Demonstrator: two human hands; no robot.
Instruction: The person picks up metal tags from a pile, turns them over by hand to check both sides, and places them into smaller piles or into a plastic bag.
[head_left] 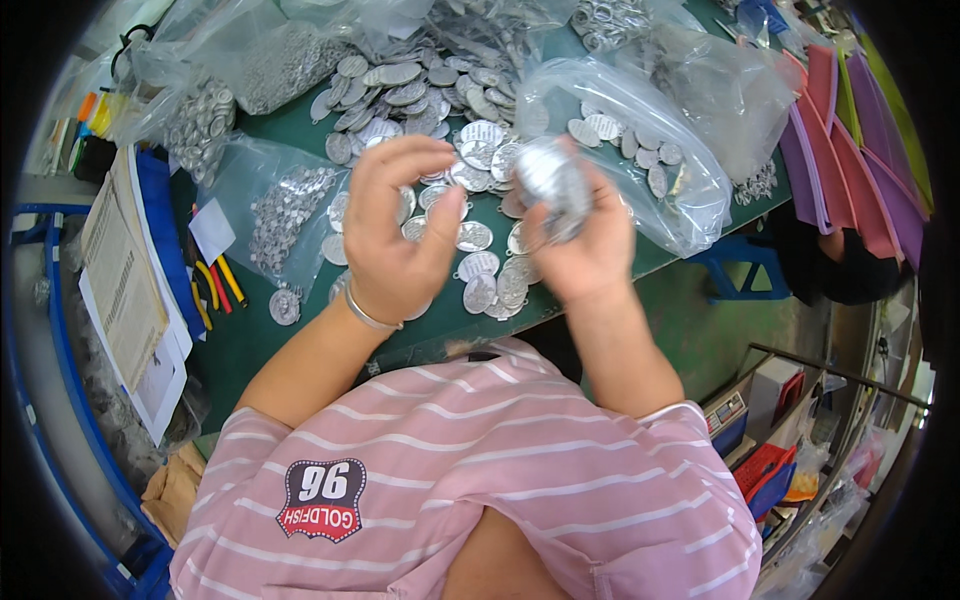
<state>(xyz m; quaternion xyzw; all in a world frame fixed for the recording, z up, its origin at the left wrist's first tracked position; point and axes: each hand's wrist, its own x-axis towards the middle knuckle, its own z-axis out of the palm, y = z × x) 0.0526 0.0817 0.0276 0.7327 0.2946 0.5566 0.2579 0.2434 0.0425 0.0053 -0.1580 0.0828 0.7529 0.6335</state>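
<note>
My right hand (598, 245) grips a bunch of silver oval medals (553, 185), pressed together and smeared by motion. Facing it, my left hand (392, 225) is raised with thumb and fingers curved apart, and nothing shows in its grasp. A metal bangle (368, 312) circles the left wrist. Beneath both hands, loose oval medals (475, 237) lie scattered on the green tabletop (262, 345). Farther back they rise into a large heap (405, 92). One medal (284, 306) rests by itself at the left, near the table's edge.
A clear plastic bag (690, 205) with several medals lies at the right. Another bag (285, 215) of small metal pieces sits at the left, near pliers (207, 285) and hanging papers (125, 260). A blue stool (740, 268) stands beyond the table's right edge.
</note>
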